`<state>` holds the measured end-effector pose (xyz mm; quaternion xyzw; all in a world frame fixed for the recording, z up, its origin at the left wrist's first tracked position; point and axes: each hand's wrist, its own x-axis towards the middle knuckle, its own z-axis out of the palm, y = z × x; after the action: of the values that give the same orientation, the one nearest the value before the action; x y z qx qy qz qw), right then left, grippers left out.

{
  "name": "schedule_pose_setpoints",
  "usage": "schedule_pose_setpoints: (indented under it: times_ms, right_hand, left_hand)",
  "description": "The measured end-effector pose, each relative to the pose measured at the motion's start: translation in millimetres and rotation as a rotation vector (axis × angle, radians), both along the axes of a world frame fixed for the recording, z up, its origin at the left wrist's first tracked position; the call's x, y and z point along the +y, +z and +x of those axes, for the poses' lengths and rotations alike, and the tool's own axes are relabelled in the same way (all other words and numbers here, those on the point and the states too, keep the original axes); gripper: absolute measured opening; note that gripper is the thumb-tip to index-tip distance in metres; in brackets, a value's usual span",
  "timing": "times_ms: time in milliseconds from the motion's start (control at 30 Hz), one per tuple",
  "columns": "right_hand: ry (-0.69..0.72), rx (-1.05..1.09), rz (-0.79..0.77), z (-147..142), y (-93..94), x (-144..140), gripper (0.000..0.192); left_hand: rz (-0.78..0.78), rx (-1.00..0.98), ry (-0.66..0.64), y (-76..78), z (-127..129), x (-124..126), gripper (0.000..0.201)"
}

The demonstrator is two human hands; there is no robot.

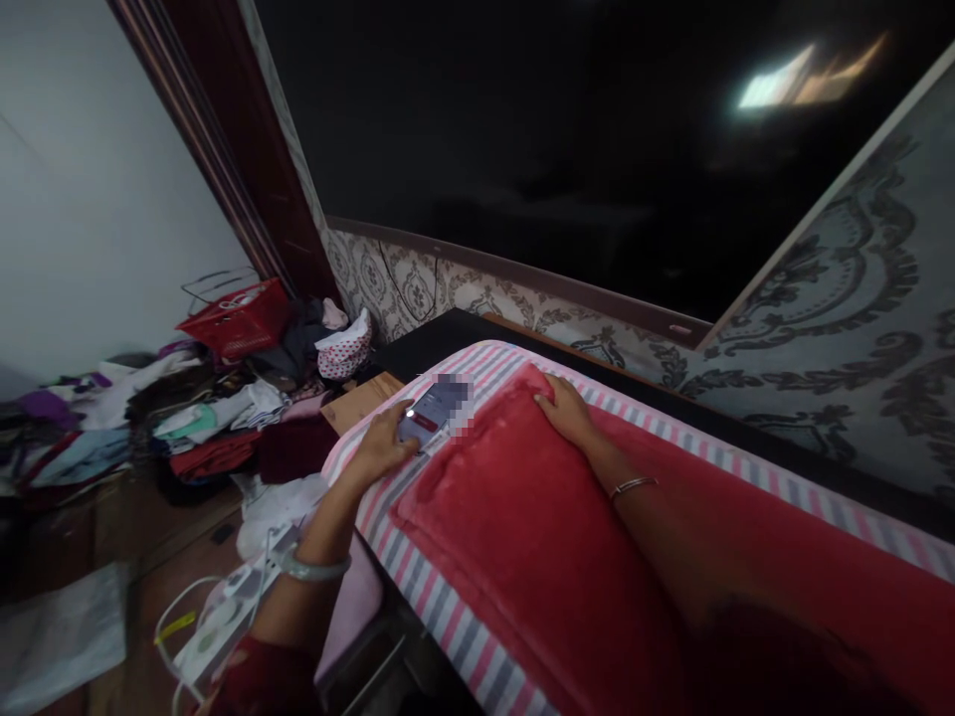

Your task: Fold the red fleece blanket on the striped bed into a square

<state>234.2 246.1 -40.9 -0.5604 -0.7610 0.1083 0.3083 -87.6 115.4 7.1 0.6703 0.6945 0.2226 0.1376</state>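
**Phone Under the Left Hand, Right Hand Flat on a Red Blanket**

The phone lies on the striped cloth at the far left corner of the padded surface, just beside the edge of the red blanket. Its screen is lit and shows a red bar; part of the display is blurred, and no writing on it can be read.

The left hand rests on the near end of the phone, fingers curled loosely over it and thumb against its edge. A pale bangle circles the left wrist.

The right hand lies palm down on the far edge of the red blanket, fingers spread and holding nothing. A thin bracelet sits on the right forearm.

The striped cloth, pink, grey and white, shows as a border around the blanket. Left of the surface, on the floor side, lies an iron with its white cord. Farther left, a heap of folded clothes sits below a red basket. A large dark panel and patterned wallpaper fill the wall behind.
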Motion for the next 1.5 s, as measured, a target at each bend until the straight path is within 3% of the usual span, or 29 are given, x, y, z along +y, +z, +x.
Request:
schedule_pose_setpoints:
  times_ms: [100,333,433,900,1000,1100,1233,1367,1500]
  right_hand:
    - [-0.006,-0.008,-0.007,0,-0.7,0,0.047]
    - [-0.019,-0.005,0.009,0,-2.2,-2,0.047]
    - [-0.017,-0.008,0.012,0,-2.1,-2,0.047]
    - [-0.011,0.02,0.005,-2,-0.4,-4,0.047]
    - [-0.017,0.035,0.0,-2,1.5,-4,0.048]
    - [0.002,0.093,-0.054,-1,8.7,0,0.051]
    - [-0.006,0.196,-0.217,4,26.1,14,0.04]
    - [-0.016,0.146,-0.295,6,38.7,31,0.027]
    - [0.011,0.094,-0.247,2,34.6,31,0.015]
  left_hand:
    - [-0.026,-0.135,0.0,2.7,-11,4,0.065]
    - [0.001,0.275,0.102,10.4,36,9,0.078]
    - [-0.005,0.338,0.143,10.1,46,10,0.078]
    - [0.121,0.321,0.18,13.8,7,40,0.075]
    - [0.18,0.321,0.176,15.7,7,29,0.067]
    - [0.119,0.264,0.11,15.3,17,5,0.038]
    - [-0.095,0.163,-0.024,13.4,33,-32,0.04]
    - [-0.156,0.135,-0.076,13.9,41,-52,0.036]
    - [-0.142,0.055,-0.049,6.7,46,-59,0.026]
